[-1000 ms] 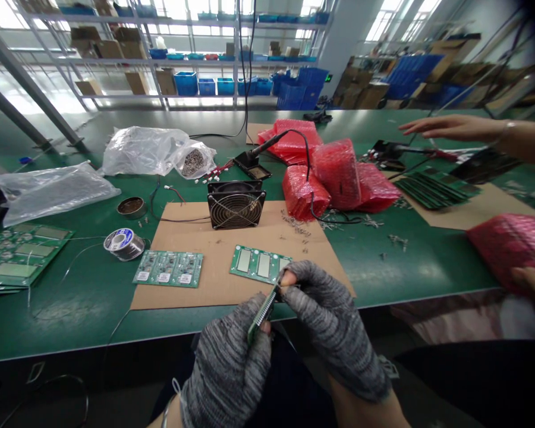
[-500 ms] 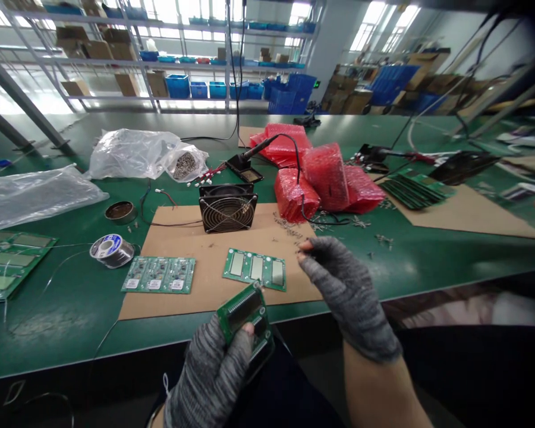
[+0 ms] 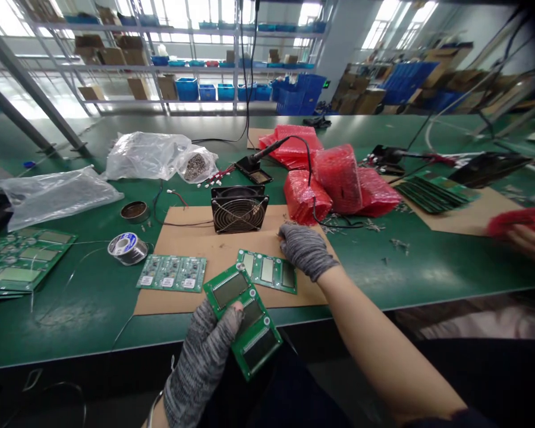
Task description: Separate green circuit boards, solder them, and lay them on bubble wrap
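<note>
Left hand [image 3: 205, 351] in a grey knit glove grips a long green circuit board with three dark display panels [image 3: 244, 318], thumb on top, over the near edge of the green workbench [image 3: 428, 267]. Right hand [image 3: 305, 249], gloved too, fingers curled loosely, holding nothing, rests on the brown cardboard sheet [image 3: 196, 238], touching the right end of a second green display board [image 3: 267, 271]. Black wire-guard fan [image 3: 239, 208] stands at the cardboard's far edge.

Electronics assembly workshop: long green-matted workbench [image 3: 405, 267] with green printed circuit boards [image 3: 172, 273], silver solder wire spool [image 3: 125, 246], black soldering iron [image 3: 267, 151], probably parts-stock metal shelving with blue plastic bins [image 3: 207, 89] behind.
</note>
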A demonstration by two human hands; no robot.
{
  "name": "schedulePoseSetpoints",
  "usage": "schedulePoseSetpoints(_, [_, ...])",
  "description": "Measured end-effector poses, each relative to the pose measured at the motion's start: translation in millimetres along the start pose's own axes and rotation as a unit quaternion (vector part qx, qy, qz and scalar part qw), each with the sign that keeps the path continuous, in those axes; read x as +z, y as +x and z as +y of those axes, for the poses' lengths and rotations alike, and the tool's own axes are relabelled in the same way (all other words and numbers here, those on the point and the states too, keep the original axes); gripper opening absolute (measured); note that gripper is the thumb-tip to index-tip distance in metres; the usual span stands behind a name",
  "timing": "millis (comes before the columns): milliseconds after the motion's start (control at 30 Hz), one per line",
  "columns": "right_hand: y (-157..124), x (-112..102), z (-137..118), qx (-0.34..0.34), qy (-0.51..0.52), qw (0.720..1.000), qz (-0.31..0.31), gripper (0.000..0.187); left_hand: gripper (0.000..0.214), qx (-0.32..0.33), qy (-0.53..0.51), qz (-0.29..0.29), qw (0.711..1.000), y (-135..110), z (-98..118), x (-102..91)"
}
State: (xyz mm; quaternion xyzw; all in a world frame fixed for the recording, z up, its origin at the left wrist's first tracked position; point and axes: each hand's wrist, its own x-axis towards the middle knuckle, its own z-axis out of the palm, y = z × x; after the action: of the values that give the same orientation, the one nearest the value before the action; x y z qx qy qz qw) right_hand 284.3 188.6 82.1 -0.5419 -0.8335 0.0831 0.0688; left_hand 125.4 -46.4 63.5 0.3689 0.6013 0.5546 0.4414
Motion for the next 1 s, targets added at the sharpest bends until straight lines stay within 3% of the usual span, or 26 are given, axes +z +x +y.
schedulePoseSetpoints(100, [-21, -10, -3, -0.044, 0.059, 0.997, 0.012, 0.015, 0.051, -0.068, -0.085, -0.016, 0.994, 4, 19, 4.6])
schedulePoseSetpoints(167, [-47, -20, -12, -0.079, 0.183, 0.980, 0.009, 0.012, 0.052, -0.072, -0.088, -0.049, 0.992, 5, 29, 6.2])
schedulePoseSetpoints(300, [-100, -30, -34, -0.120, 0.510, 0.851, -0.032, 0.013, 0.043, 0.019, 0.019, -0.051, 0.998, 6, 38, 7.9])
schedulePoseSetpoints(433, [-121, -19, -45, -0.085, 0.590, 0.802, -0.045, 0.006, 0.041, 0.027, 0.039, -0.054, 0.997, 4, 36, 10.6])
schedulePoseSetpoints(600, [-119, -9, -44, -0.054, 0.615, 0.785, -0.050, 0.007, 0.040, 0.055, 0.068, -0.055, 0.995, 2, 37, 13.0])
schedulePoseSetpoints(767, [-121, -14, -44, -0.054, 0.601, 0.796, -0.050, 0.005, 0.038, 0.070, 0.108, -0.016, 0.992, -1, 38, 15.1])
schedulePoseSetpoints(1000, [-122, -14, -46, -0.015, 0.600, 0.797, -0.066, 0.011, 0.041, 0.046, 0.170, -0.014, 0.984, -8, 16, 12.3])
